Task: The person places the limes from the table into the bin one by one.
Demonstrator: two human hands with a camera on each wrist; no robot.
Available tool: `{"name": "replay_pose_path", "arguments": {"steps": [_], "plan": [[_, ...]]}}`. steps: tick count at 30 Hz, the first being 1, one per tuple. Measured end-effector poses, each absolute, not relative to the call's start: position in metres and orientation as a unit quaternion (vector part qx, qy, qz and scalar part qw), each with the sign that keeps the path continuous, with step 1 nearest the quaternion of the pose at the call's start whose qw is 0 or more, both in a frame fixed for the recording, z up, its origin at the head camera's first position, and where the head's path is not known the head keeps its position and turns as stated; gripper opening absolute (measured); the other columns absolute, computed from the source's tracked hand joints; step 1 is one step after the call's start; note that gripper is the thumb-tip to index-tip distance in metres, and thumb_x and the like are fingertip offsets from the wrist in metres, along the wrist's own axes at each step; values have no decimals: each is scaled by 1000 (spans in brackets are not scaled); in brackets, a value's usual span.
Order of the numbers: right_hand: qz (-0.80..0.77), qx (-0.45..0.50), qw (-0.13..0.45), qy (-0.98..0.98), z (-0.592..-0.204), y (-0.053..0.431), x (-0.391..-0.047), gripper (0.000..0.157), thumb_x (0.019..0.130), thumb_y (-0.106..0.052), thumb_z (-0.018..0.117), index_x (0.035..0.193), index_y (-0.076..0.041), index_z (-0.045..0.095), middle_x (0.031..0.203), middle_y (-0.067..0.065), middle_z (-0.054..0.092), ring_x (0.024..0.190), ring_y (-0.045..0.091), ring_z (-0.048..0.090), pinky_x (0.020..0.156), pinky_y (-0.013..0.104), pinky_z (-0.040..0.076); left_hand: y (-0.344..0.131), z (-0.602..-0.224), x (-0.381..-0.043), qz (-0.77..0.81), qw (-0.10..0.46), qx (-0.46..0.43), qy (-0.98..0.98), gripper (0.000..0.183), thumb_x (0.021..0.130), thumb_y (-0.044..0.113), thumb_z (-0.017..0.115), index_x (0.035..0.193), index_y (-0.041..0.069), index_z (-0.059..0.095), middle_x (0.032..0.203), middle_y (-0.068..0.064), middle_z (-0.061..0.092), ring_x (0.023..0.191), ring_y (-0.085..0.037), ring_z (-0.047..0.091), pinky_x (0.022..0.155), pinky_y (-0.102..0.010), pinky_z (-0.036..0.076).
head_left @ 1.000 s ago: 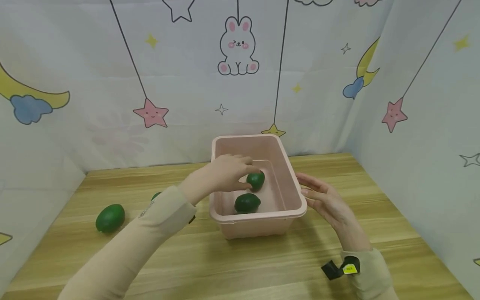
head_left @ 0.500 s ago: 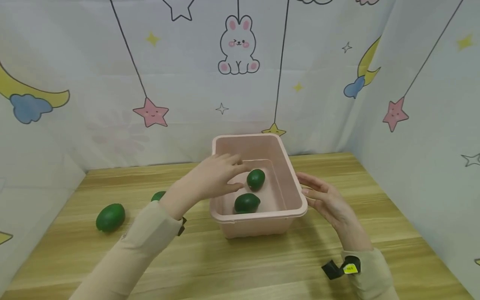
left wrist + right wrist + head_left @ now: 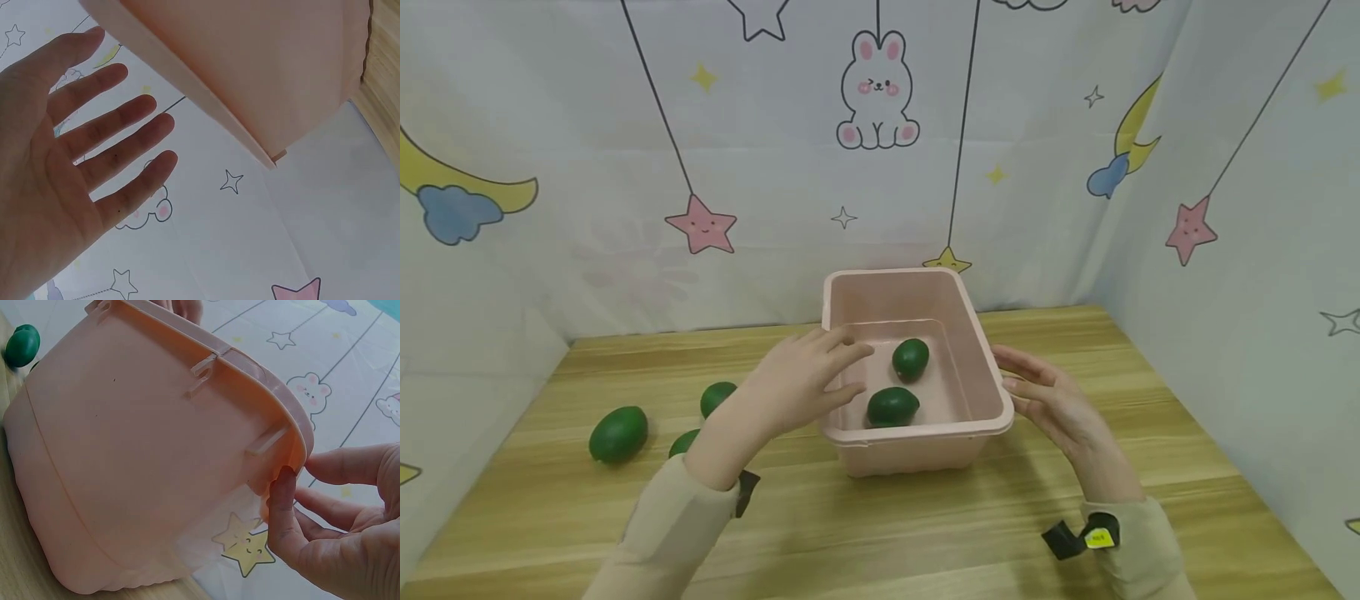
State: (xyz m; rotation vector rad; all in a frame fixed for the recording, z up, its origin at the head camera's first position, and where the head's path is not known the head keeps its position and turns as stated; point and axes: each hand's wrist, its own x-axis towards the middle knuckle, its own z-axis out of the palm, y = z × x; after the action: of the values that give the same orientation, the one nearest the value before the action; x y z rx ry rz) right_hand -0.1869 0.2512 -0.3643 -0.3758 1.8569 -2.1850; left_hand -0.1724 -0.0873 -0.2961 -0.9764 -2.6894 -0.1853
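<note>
A pink plastic bin (image 3: 917, 454) stands on the wooden table, with two glossy dark green lime-shaped fruits inside, a front fruit (image 3: 892, 407) and a rear fruit (image 3: 911, 360). My left hand (image 3: 797, 379) hovers over the bin's left rim, fingers spread and holding nothing; the left wrist view shows its bare palm. At the bin's right side, my right hand (image 3: 1052, 400) grips the rim, with the thumb on the edge and fingers underneath (image 3: 284, 506). Left of the bin lie a green fruit (image 3: 618, 435), a second fruit (image 3: 717, 397) and a third fruit (image 3: 682, 442), partly hidden by my left arm.
The wooden table (image 3: 850, 542) reaches back to a white curtain (image 3: 775, 150) printed with stars, moons and a rabbit. More curtain hangs along the left and right sides. The bin stands close to the back curtain.
My left hand has drawn back leftward from the rear fruit, which stays in the bin. A third fruit on the table has come into sight beside the arm. My right hand has kept its place.
</note>
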Motion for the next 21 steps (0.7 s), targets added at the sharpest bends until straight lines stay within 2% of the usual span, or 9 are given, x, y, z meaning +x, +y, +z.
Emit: {"name": "replay_pose_path", "arguments": {"steps": [3, 11, 17, 21], "plan": [[-750, -128, 125, 637, -365, 251, -187, 53, 96, -3, 51, 146, 0, 34, 130, -6, 55, 117, 7, 57, 94, 26, 51, -93, -303, -168, -83, 150, -317, -933, 45, 88, 34, 68, 130, 19, 59, 118, -4, 61, 94, -22, 61, 79, -40, 52], [-753, -121, 125, 635, -365, 252, -186, 53, 96, -2, 52, 146, 0, 35, 129, -7, 56, 117, 7, 57, 94, 27, 51, -110, -326, -157, -128, 188, -288, -930, 46, 85, 31, 72, 129, 19, 61, 111, -2, 64, 90, -20, 62, 75, -36, 52], [-752, -117, 125, 636, -364, 250, -186, 55, 96, -3, 52, 147, 1, 33, 129, -6, 55, 117, 8, 57, 94, 26, 51, -122, -335, -150, -144, 189, -263, -935, 42, 90, 36, 66, 127, 16, 62, 116, -3, 65, 99, -23, 66, 81, -41, 55], [-751, -116, 125, 638, -363, 251, -186, 55, 96, -3, 52, 147, 1, 32, 130, -6, 55, 117, 8, 57, 94, 26, 51, -130, -340, -145, -148, 192, -247, -938, 43, 89, 35, 67, 126, 15, 63, 118, -7, 66, 106, -29, 65, 86, -46, 55]]}}
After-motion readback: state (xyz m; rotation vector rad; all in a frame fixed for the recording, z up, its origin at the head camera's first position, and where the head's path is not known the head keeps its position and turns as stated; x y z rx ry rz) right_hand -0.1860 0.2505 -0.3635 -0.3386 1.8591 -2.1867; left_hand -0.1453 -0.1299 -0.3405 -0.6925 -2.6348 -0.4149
